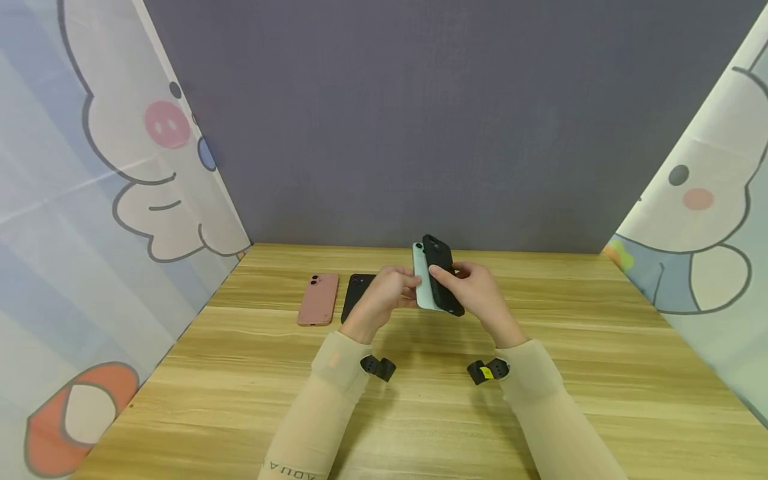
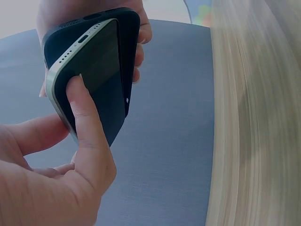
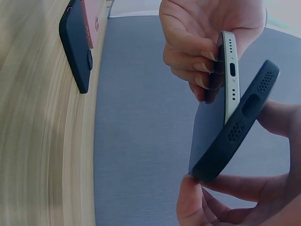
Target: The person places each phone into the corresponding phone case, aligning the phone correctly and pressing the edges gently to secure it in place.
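Above the table, my left hand (image 1: 389,291) pinches a pale mint phone (image 1: 423,287) by its side, its thumb lying on the dark screen (image 2: 106,70) in the left wrist view. My right hand (image 1: 477,290) grips a black phone case (image 1: 451,303) between thumb and fingers. Case and phone are side by side and tilted, touching along one long edge, with a wedge-shaped gap between them. The right wrist view shows the phone's bottom end with its charging port (image 3: 232,69) and the case's bottom wall (image 3: 230,134) with speaker holes and a port cutout.
A pink phone or phone case (image 1: 319,300) lies on the wooden table (image 1: 240,373), left of the hands. Beside it lies a black one (image 1: 354,297), partly covered by the left hand in the head view. A grey panel (image 1: 408,127) stands behind the table, with cartoon-printed cloth (image 1: 36,167) at both sides.
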### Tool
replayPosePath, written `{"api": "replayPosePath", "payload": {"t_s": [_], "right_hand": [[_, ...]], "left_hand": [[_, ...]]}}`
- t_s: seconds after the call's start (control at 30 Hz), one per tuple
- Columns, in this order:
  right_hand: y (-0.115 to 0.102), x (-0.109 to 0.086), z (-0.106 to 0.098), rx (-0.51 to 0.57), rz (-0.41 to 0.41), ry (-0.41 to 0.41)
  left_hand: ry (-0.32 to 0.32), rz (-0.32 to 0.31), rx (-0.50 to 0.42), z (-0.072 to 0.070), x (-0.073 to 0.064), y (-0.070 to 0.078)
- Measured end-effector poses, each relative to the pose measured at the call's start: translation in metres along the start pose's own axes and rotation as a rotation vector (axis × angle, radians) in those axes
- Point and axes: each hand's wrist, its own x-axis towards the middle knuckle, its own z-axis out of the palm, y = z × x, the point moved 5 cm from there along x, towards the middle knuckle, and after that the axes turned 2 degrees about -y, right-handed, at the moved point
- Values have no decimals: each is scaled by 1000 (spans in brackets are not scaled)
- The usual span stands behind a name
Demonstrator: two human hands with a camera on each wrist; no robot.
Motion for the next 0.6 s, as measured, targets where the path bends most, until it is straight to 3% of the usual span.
{"api": "replayPosePath", "payload": {"t_s": [0.3,0.6], "right_hand": [[0,0,0,-44,-4,5],[-4,1,1,-173,-56,48]], "left_hand": [[-3,9,11,-1,1,-1],[-16,15,6,0,1,-1]]}}
